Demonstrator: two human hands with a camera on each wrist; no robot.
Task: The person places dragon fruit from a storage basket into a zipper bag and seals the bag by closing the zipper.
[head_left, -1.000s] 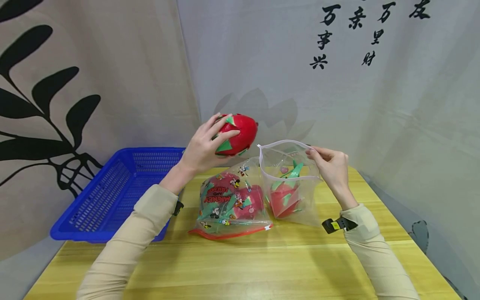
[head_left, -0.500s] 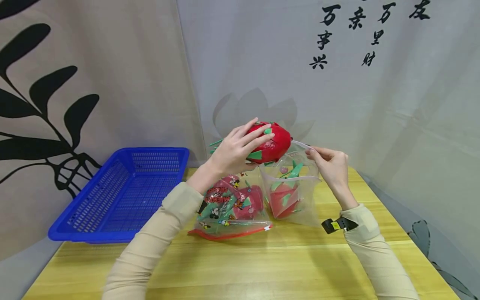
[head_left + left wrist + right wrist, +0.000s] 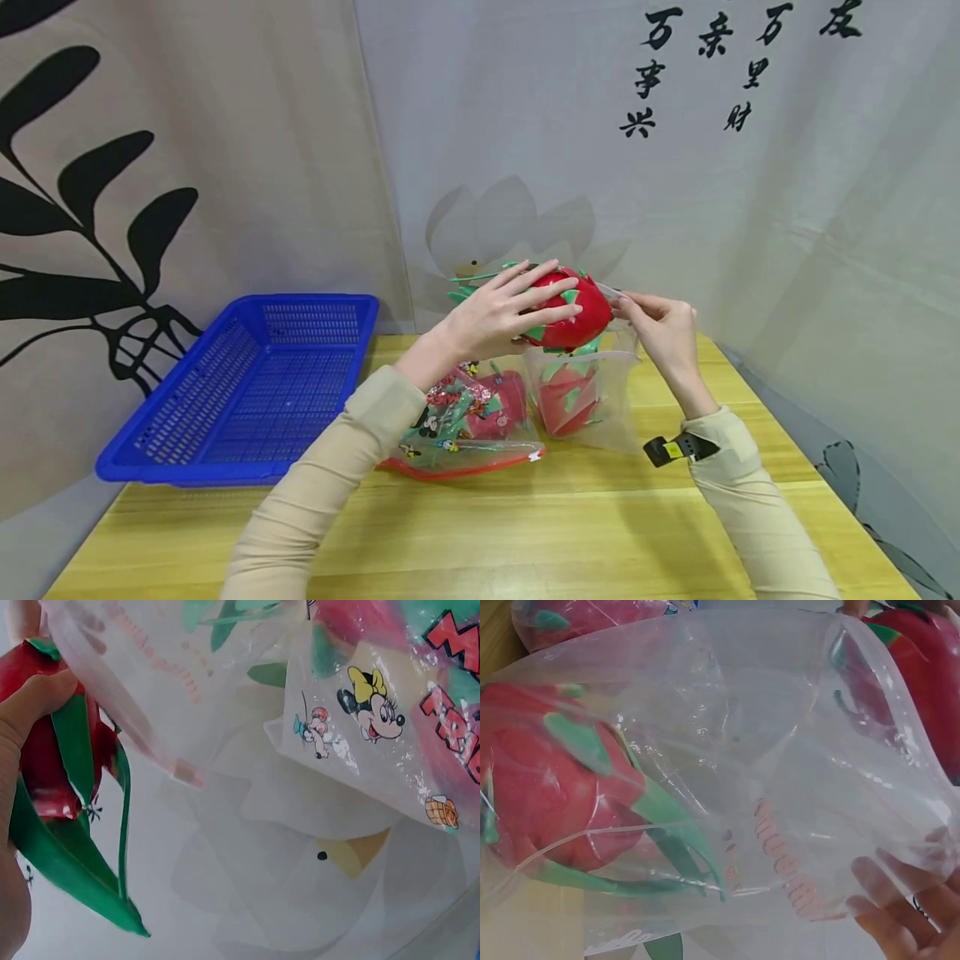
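My left hand (image 3: pixel 491 321) grips a red dragon fruit (image 3: pixel 588 310) with green leaf tips, holding it on its side at the mouth of a clear zip bag (image 3: pixel 624 408). Its long green leaves hang free past the thumb in the left wrist view. My right hand (image 3: pixel 663 333) pinches the right side of that bag's rim, keeping the mouth spread. Inside the bag, low down, rests another dragon fruit (image 3: pixel 562 780), its leaves pointing toward the opening. From the right wrist, the held fruit overlaps the rim at upper right.
Left of the clear bag lies a cartoon-printed bag (image 3: pixel 468 450) with a red zip strip and red fruit inside. A blue plastic basket (image 3: pixel 258 417) stands on the wooden table (image 3: pixel 525 533) at the left. A printed cloth (image 3: pixel 510 125) hangs behind.
My left hand has carried the dragon fruit rightward and down, from above the cartoon bag to the clear bag's mouth. My right hand has stayed at the rim.
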